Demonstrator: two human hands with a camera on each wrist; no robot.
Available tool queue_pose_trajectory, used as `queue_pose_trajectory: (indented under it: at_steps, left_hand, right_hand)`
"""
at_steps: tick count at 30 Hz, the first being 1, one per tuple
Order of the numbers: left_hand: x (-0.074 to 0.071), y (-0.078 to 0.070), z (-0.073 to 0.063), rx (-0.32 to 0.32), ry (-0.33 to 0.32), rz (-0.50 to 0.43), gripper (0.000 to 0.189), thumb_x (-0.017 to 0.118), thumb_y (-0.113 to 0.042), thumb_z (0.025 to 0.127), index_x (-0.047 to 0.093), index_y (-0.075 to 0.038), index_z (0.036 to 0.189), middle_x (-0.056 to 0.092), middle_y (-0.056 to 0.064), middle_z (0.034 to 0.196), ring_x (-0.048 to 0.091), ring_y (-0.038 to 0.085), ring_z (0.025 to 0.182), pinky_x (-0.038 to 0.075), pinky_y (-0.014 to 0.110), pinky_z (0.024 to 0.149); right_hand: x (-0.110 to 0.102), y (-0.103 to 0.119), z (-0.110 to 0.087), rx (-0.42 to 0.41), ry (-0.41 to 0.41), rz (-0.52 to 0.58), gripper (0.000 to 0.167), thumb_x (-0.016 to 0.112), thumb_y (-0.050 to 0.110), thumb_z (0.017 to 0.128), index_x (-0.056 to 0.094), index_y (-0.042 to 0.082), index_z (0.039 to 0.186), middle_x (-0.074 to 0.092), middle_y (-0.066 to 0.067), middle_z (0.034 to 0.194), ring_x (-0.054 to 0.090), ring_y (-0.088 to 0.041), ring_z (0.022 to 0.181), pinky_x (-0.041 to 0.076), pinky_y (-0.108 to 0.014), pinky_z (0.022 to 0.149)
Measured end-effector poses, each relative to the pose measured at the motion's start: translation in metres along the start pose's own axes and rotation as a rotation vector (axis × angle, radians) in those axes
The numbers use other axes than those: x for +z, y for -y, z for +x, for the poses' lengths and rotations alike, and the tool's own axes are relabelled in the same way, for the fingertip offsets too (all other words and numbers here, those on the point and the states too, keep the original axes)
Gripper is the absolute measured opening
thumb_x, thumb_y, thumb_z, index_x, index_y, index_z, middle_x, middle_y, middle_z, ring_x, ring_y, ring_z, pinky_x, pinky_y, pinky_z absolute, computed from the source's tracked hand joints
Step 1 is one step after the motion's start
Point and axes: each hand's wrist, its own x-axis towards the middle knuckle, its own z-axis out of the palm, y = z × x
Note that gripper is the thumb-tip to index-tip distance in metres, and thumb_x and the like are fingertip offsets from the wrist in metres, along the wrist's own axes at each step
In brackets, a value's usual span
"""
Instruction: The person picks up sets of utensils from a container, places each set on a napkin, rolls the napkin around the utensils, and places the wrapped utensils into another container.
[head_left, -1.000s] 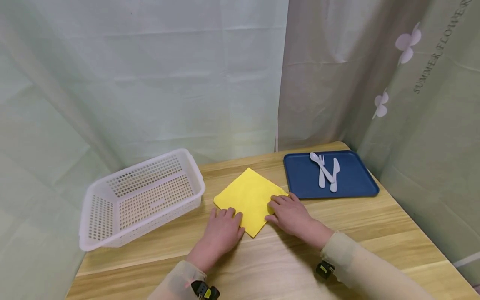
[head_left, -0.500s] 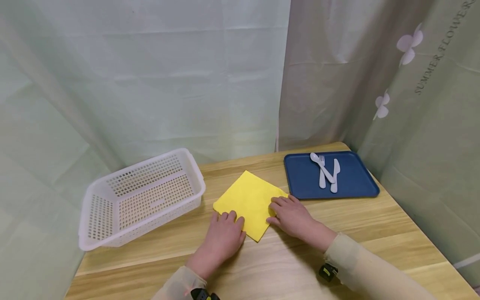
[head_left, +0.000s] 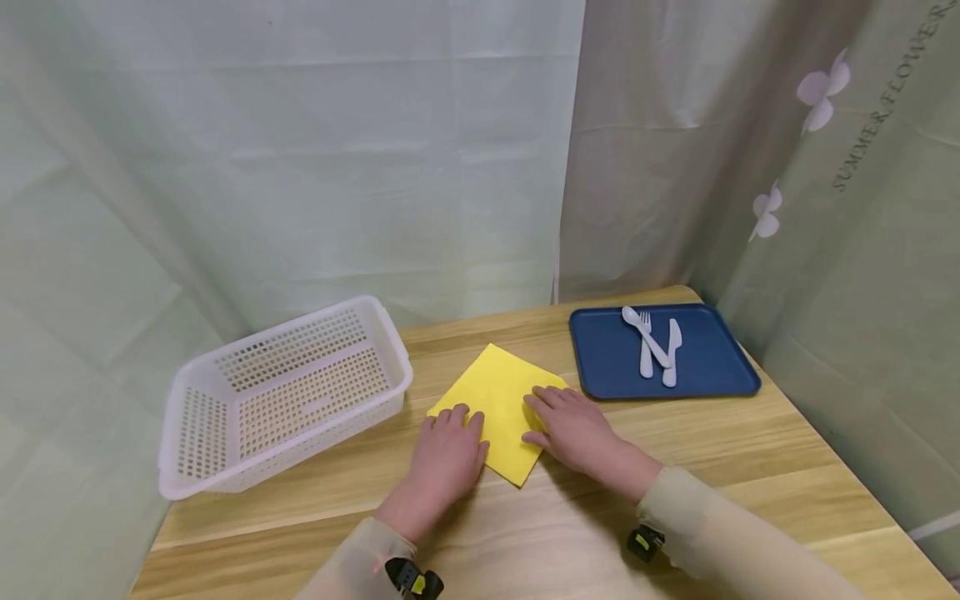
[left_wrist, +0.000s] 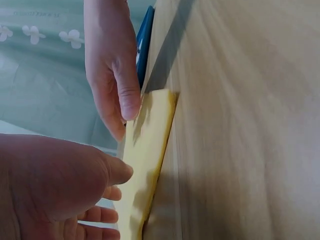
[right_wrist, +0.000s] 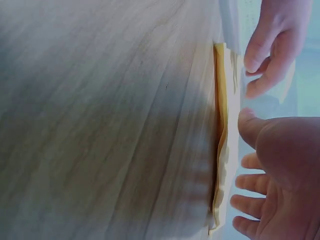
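A folded yellow cloth [head_left: 498, 400] lies flat on the wooden table, one corner pointing toward me. My left hand [head_left: 448, 450] is over its lower left edge, fingers spread and relaxed. Across from it, my right hand [head_left: 573, 425] is over the right side, its fingers loosely bent. In the left wrist view the cloth [left_wrist: 150, 130] shows a thick, layered edge. Seen from the right wrist, the fingers of my right hand [right_wrist: 280, 175] hover just off the cloth [right_wrist: 225, 150], with nothing gripped.
A white perforated basket [head_left: 390, 392] stands at the left of the table [head_left: 525, 550]. On the right, a blue tray [head_left: 607, 358] bears a white plastic spoon [head_left: 648, 337], fork [head_left: 646, 362] and knife [head_left: 672, 358]. Curtains [head_left: 337, 167] hang behind the table.
The cloth has turned slightly, its near corner shifting right and toward me. My right hand has just moved a little left; my left hand has shifted only slightly.
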Motion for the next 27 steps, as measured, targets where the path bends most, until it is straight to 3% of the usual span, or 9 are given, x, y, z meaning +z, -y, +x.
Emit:
queue_pose_trajectory:
  at_steps: [11, 16, 27]
  left_hand:
    - [0.006, 0.011, 0.002, -0.036, 0.093, 0.012, 0.047, 0.073, -0.032, 0.106, 0.067, -0.006, 0.145, 0.063, 0.020, 0.143, 0.062, 0.042, 0.129, 0.048, 0.062, 0.110]
    - [0.005, 0.012, 0.002, -0.036, 0.125, 0.007, 0.049, 0.073, -0.032, 0.107, 0.066, -0.006, 0.147, 0.061, 0.020, 0.147, 0.060, 0.042, 0.133, 0.047, 0.062, 0.112]
    - [0.006, 0.011, -0.006, -0.023, 0.096, -0.026, 0.049, 0.073, -0.034, 0.106, 0.067, -0.006, 0.146, 0.062, 0.021, 0.144, 0.060, 0.044, 0.131, 0.048, 0.062, 0.112]
  right_hand:
    - [0.004, 0.003, -0.002, 0.009, 0.011, -0.001, 0.062, 0.076, 0.043, 0.105, 0.066, -0.001, 0.147, 0.062, -0.024, 0.152, 0.058, -0.042, 0.141, 0.046, -0.065, 0.115]
    - [0.008, 0.002, -0.002, -0.004, 0.000, 0.008, 0.063, 0.079, 0.043, 0.103, 0.067, -0.004, 0.144, 0.061, -0.025, 0.151, 0.059, -0.042, 0.140, 0.049, -0.058, 0.115]
    - [0.007, 0.002, -0.006, -0.019, 0.021, 0.001, 0.065, 0.079, 0.044, 0.102, 0.067, -0.004, 0.145, 0.061, -0.025, 0.152, 0.058, -0.043, 0.141, 0.049, -0.054, 0.116]
